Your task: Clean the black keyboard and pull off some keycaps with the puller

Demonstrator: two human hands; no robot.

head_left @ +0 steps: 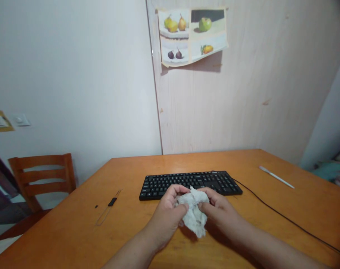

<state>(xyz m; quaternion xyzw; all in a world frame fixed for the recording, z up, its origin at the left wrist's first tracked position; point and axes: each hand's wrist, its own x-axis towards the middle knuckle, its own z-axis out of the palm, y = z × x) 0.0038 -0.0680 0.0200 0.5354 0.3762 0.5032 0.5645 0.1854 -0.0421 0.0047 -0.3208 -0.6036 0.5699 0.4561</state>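
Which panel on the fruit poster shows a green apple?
Upper right panel: one round green apple; the other three panels show yellow pears, dark purple figs and a yellow-orange fruit.

**Crumpled white rag, basically one big wad**

A soft white cloth [193, 213] is bunched into a loose, lumpy wad, all wrinkles and folds, with a slightly fuzzy look. Its top is gripped between the left hand [167, 216] and the right hand [218, 209], while the narrower bottom end is left hanging below them.
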